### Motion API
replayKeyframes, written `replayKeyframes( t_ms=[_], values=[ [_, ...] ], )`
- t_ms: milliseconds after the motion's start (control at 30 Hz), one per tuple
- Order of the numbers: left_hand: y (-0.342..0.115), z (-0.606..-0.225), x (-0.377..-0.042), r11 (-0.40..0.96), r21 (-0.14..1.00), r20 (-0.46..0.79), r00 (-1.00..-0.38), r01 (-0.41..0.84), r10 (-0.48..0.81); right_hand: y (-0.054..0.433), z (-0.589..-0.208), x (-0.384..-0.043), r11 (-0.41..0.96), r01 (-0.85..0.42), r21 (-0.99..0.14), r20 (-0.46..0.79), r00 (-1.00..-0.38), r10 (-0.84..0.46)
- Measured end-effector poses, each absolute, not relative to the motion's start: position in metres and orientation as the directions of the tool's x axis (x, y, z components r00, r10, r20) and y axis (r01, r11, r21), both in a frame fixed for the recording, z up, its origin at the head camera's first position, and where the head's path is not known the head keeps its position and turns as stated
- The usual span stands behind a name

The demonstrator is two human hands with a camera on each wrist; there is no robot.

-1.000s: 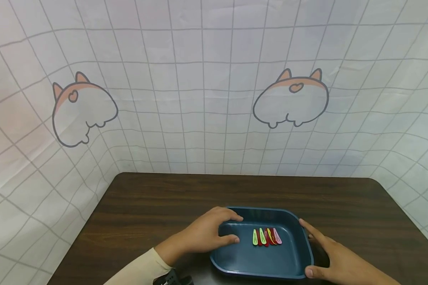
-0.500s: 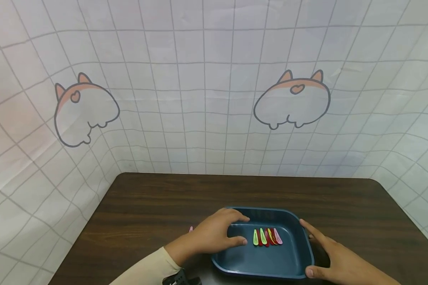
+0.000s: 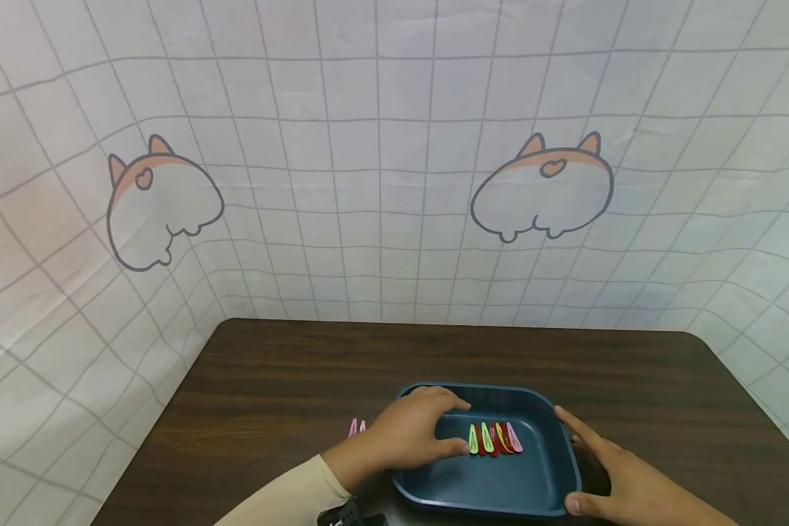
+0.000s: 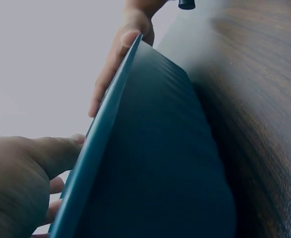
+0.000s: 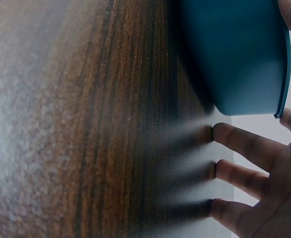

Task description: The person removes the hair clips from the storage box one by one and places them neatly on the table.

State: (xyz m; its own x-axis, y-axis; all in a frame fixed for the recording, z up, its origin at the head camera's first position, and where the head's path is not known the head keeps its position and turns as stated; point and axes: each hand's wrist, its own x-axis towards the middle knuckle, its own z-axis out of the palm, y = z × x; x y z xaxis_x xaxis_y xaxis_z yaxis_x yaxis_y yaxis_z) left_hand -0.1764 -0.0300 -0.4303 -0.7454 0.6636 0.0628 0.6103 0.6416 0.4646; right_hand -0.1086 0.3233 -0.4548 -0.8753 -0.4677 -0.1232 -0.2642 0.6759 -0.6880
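A blue tray [image 3: 486, 489] sits near the front of the table, with a row of green, red, yellow and pink snap hair clips [image 3: 494, 438] lying in it. My left hand [image 3: 410, 431] reaches over the tray's left side, fingers loosely bent and thumb apart. Its thumb tip is beside the leftmost green clip; contact cannot be made out. In the left wrist view, the tray's rim hides the clips. At the tray's right side is my right hand [image 3: 621, 475], thumb and forefinger at the rim. The right wrist view shows its other fingers [image 5: 249, 144] spread at the tabletop.
More pink hair clips [image 3: 357, 427] lie on the dark wooden table [image 3: 269, 394] left of the tray, partly hidden by my left hand. A white gridded cloth [image 3: 394, 183] surrounds the table's back and sides. A black device [image 3: 345, 515] shows below my left wrist.
My left hand has moved right over the tray, closer to the row of clips. Pink clips on the table behind it have come into view. The right hand stays at the rim.
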Motion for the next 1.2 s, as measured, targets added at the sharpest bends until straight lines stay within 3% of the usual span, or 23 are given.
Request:
replayKeyframes(
  t_ms=[700, 1200],
  values=[
    [-0.004, -0.44, -0.174, 0.784, 0.37, -0.029, -0.837, 0.499, 0.547, 0.325, -0.458, -0.111, 0.675, -0.282, -0.682, -0.113, -0.871, -0.478],
    [0.003, -0.449, -0.171, 0.813, 0.35, -0.058, -0.855, 0.466, 0.515, 0.322, -0.458, -0.105, 0.661, -0.261, -0.704, -0.12, -0.873, -0.473]
  ],
)
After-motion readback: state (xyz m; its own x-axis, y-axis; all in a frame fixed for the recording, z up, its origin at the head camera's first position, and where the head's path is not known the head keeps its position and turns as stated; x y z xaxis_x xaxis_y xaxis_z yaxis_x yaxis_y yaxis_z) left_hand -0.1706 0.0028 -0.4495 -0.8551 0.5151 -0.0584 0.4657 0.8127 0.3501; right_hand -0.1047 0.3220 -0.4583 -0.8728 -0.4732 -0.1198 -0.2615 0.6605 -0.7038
